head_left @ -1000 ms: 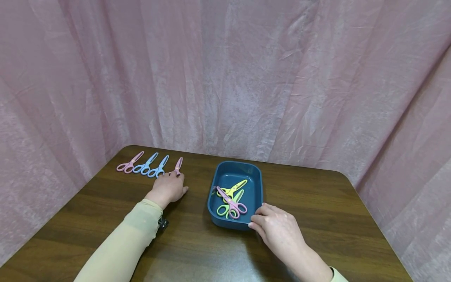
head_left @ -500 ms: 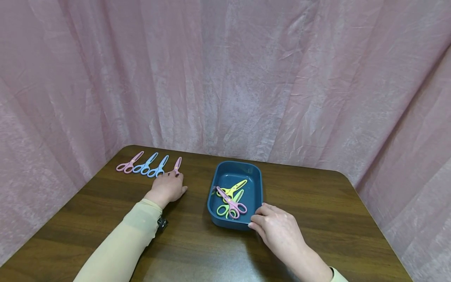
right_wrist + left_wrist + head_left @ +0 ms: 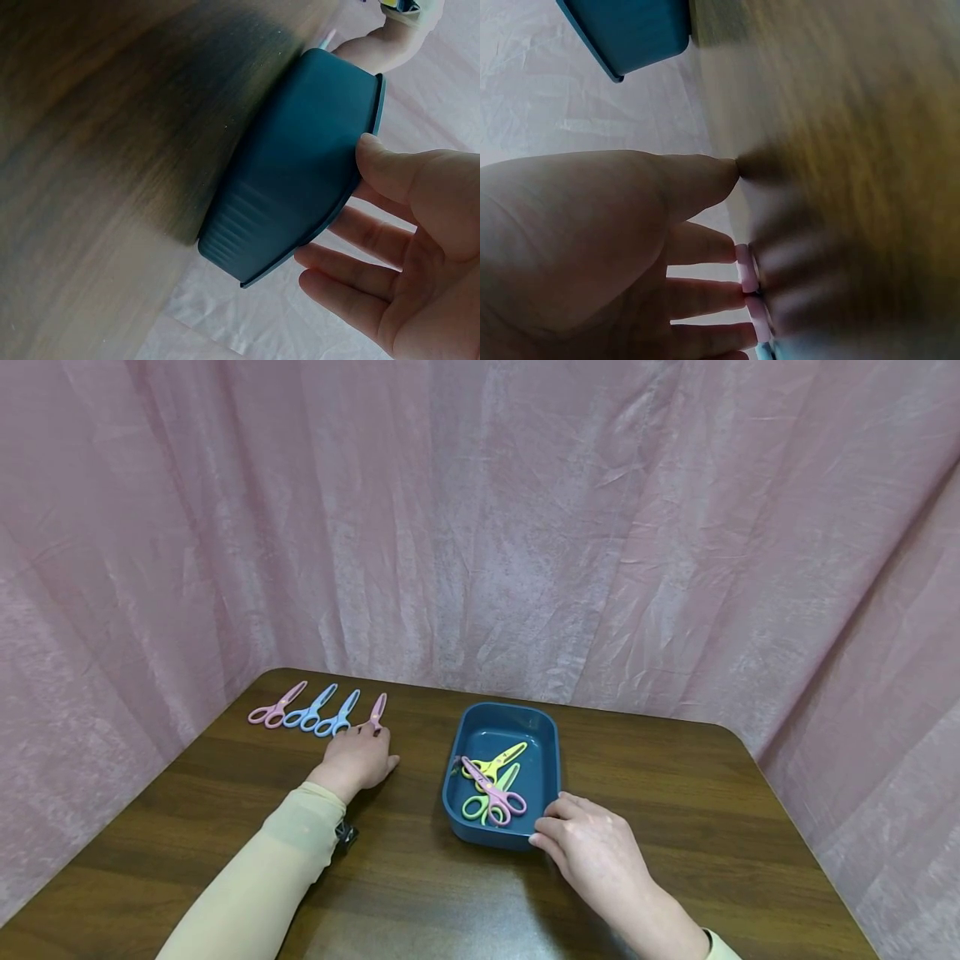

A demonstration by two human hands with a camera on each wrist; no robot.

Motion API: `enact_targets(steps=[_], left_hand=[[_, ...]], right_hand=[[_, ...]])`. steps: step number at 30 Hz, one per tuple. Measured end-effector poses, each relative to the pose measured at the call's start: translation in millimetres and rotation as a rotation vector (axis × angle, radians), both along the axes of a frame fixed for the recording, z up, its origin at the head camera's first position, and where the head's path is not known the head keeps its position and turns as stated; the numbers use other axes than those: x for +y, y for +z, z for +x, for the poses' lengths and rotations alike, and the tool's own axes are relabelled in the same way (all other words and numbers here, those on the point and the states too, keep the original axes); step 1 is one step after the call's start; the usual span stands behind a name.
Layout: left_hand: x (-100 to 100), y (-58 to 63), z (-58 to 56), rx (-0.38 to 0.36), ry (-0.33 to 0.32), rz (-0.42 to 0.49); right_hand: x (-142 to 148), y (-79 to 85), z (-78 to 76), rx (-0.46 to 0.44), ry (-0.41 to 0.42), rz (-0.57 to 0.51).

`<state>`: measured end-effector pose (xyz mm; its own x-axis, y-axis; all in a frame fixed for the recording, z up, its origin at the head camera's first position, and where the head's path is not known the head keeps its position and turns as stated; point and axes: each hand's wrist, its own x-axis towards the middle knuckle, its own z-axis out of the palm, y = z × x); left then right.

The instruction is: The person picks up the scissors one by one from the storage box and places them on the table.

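Note:
My left hand [image 3: 356,762] rests its fingertips on the handles of a pink pair of scissors [image 3: 379,710] lying on the table; the fingers look fairly straight in the left wrist view, and they partly hide the handles [image 3: 747,268]. Left of them lie two blue pairs of scissors [image 3: 348,708] and another pink pair [image 3: 277,706]. With thumb and fingers, my right hand [image 3: 592,839] holds the near right corner of a dark blue tray [image 3: 453,810]. Inside it, a pink pair of scissors [image 3: 489,787] lies across a yellow pair [image 3: 512,754] and a green pair [image 3: 471,808].
A brown wooden table [image 3: 675,793] with rounded far corners carries everything. Behind it hangs a pink velvet curtain [image 3: 510,527]. The tray stands upright near the table's middle, to the right of the left hand.
The pink scissors under my left fingertips have shifted very slightly, together with that hand. My right hand, the tray and the scissors in it stay put.

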<state>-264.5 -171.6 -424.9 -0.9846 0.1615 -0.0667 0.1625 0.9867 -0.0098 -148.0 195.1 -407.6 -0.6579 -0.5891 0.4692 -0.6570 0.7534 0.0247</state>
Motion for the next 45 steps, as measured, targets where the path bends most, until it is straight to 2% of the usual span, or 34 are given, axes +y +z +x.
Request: enact_targets(steps=[17, 23, 28, 37, 42, 45], left_hand=[[1, 1.1, -1.8, -0.005, 0.011, 0.024], [7, 7.1, 1.9, 0.041, -0.006, 0.028], [15, 15.0, 6.5, 0.127, -0.048, 0.008], [32, 31.4, 19.7, 0.233, -0.130, 0.010], [47, 41.4, 31.9, 0.338, -0.244, 0.034], [59, 47.0, 39.4, 0.368, -0.324, 0.063]], right_hand=[[1, 0.4, 0.6, -0.006, -0.002, -0.004], [1, 0.1, 0.5, -0.002, -0.001, -0.008], [1, -0.3, -0.2, -0.005, 0.005, -0.010], [1, 0.2, -0.2, -0.014, 0.000, -0.008], [0, 0.5, 0.2, -0.028, -0.009, -0.005], [0, 0.6, 0.4, -0.029, -0.009, -0.006]])
